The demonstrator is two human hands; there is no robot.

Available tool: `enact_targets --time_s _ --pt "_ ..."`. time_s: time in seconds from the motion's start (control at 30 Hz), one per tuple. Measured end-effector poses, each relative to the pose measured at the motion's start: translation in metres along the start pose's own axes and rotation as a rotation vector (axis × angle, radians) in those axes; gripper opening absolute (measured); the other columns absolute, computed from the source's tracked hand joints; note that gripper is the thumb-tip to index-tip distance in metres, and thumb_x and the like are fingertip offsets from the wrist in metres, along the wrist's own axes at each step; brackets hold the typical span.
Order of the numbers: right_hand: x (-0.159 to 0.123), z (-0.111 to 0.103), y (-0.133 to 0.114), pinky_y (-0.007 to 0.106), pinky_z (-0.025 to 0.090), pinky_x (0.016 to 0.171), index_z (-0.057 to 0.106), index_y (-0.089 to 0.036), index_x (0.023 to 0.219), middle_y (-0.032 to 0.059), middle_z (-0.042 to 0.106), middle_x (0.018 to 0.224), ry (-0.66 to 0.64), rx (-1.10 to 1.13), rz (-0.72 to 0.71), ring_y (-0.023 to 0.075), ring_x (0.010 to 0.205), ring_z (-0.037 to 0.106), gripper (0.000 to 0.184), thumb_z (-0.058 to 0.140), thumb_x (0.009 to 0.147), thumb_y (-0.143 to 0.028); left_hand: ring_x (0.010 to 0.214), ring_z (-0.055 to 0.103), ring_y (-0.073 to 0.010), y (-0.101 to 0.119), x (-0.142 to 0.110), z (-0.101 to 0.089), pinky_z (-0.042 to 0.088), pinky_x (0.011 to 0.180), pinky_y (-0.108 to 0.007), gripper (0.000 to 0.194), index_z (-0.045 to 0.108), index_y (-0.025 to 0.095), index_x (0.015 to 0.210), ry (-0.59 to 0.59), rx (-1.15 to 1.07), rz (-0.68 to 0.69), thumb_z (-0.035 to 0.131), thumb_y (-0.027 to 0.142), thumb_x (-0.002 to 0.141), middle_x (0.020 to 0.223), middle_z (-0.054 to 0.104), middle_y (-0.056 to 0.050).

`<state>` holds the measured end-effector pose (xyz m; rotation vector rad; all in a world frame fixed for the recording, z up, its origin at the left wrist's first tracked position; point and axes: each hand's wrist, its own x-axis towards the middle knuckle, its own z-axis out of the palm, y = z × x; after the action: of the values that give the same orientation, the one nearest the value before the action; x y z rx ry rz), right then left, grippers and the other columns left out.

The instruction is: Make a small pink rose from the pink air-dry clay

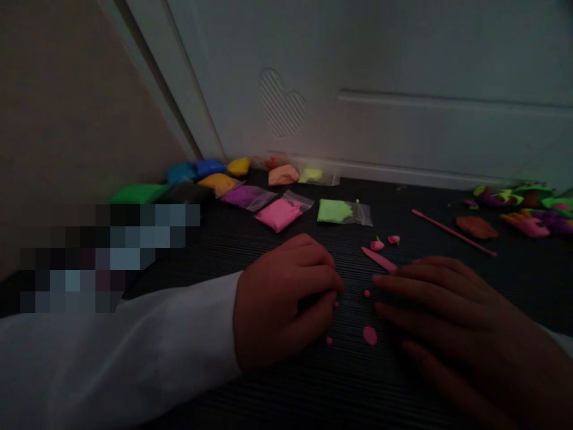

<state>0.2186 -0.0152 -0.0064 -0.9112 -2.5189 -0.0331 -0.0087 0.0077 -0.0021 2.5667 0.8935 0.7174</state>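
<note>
On a dark ribbed mat, my left hand is curled with thumb and fingertips pinched together; a tiny pink bit shows at the tips. My right hand lies flat with its fingers stretched towards the left. Between the two hands sit small pink clay pieces: a flat oval and a little ball. A flat pink modelling tool lies just beyond my right fingertips. Two small pink buds with green tips stand behind it.
Several bags of coloured clay lie along the back by a white door with a heart cut-out; a green one is nearest. A long pink stick, an orange clay piece and finished clay shapes are at right.
</note>
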Motion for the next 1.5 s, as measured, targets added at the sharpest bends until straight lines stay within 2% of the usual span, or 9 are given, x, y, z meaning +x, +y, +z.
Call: enact_targets --time_s 0.23,0.37,0.43,0.6,0.8,1.0,1.1,1.23,1.5 --pt "-0.0032 0.0023 -0.0024 0.039 0.036 0.087 0.063 -0.025 0.101 -0.0006 0.060 0.112 0.043 0.050 0.047 0.0198 0.101 0.049 0.027 0.052 0.076 -0.019 0.083 0.046 -0.0161 -0.0008 0.0006 0.0012 0.037 0.074 -0.031 0.020 0.062 0.011 0.083 0.000 -0.014 -0.005 0.042 0.012 0.079 0.083 0.053 -0.006" --pt "-0.0042 0.0031 -0.0022 0.038 0.036 0.087 0.064 -0.026 0.095 -0.0031 0.060 0.113 0.057 0.028 0.054 0.0192 0.102 0.048 0.024 0.053 0.075 -0.021 0.083 0.046 -0.0152 -0.0018 0.0005 0.0021 0.035 0.074 -0.030 0.017 0.061 0.013 0.081 -0.018 -0.022 -0.030 0.045 0.012 0.079 0.084 0.053 -0.005" --pt "-0.0041 0.0035 -0.0031 0.039 0.036 0.087 0.062 -0.026 0.099 -0.0026 0.058 0.116 0.062 -0.006 0.059 0.0197 0.103 0.047 0.027 0.051 0.075 -0.021 0.082 0.045 -0.0149 -0.0019 0.0007 0.0023 0.035 0.073 -0.030 0.016 0.061 0.013 0.081 -0.027 -0.025 -0.042 0.045 0.012 0.078 0.083 0.052 -0.004" --pt "-0.0004 0.0040 -0.0043 0.045 0.036 0.086 0.056 -0.023 0.113 0.0027 0.046 0.130 -0.019 -0.102 0.055 0.0249 0.111 0.041 0.041 0.050 0.073 -0.027 0.082 0.045 -0.0149 -0.0010 0.0014 0.0023 0.034 0.073 -0.029 0.016 0.061 0.012 0.080 -0.033 -0.031 -0.056 0.045 0.013 0.079 0.082 0.052 -0.004" --pt "0.0021 0.0051 -0.0031 0.044 0.035 0.089 0.060 -0.029 0.106 -0.0039 0.048 0.129 -0.039 -0.070 0.047 0.0232 0.112 0.042 0.036 0.056 0.070 -0.033 0.083 0.045 -0.0146 -0.0014 0.0016 0.0024 0.033 0.075 -0.029 0.016 0.061 0.012 0.080 -0.038 -0.038 -0.042 0.045 0.013 0.079 0.083 0.052 -0.004" --pt "-0.0005 0.0033 -0.0045 0.045 0.036 0.088 0.054 -0.025 0.115 0.0025 0.041 0.134 -0.047 -0.101 0.054 0.0247 0.113 0.040 0.042 0.052 0.074 -0.035 0.084 0.046 -0.0152 -0.0028 0.0013 0.0027 0.034 0.074 -0.029 0.015 0.061 0.013 0.081 -0.034 -0.034 -0.060 0.047 0.014 0.078 0.084 0.052 -0.004" --pt "-0.0009 0.0032 -0.0038 0.045 0.037 0.087 0.050 -0.024 0.119 0.0043 0.042 0.132 -0.048 -0.108 0.058 0.0249 0.112 0.041 0.045 0.051 0.076 -0.038 0.083 0.046 -0.0151 -0.0025 0.0010 0.0024 0.035 0.074 -0.029 0.015 0.061 0.014 0.082 -0.044 -0.033 -0.061 0.046 0.015 0.079 0.084 0.052 -0.004" --pt "-0.0008 0.0041 -0.0029 0.046 0.037 0.087 0.054 -0.026 0.114 0.0042 0.045 0.130 -0.065 -0.109 0.054 0.0255 0.112 0.042 0.041 0.052 0.074 -0.036 0.083 0.046 -0.0145 -0.0020 0.0013 0.0021 0.035 0.074 -0.029 0.015 0.061 0.014 0.081 -0.043 -0.038 -0.064 0.046 0.014 0.079 0.084 0.052 -0.003" --pt "-0.0020 0.0044 -0.0017 0.045 0.037 0.087 0.052 -0.026 0.116 0.0043 0.048 0.126 -0.057 -0.078 0.065 0.0250 0.111 0.042 0.042 0.052 0.075 -0.033 0.083 0.046 -0.0143 -0.0021 0.0015 0.0022 0.034 0.074 -0.028 0.015 0.061 0.013 0.081 -0.044 -0.046 -0.067 0.046 0.013 0.079 0.083 0.052 -0.004"
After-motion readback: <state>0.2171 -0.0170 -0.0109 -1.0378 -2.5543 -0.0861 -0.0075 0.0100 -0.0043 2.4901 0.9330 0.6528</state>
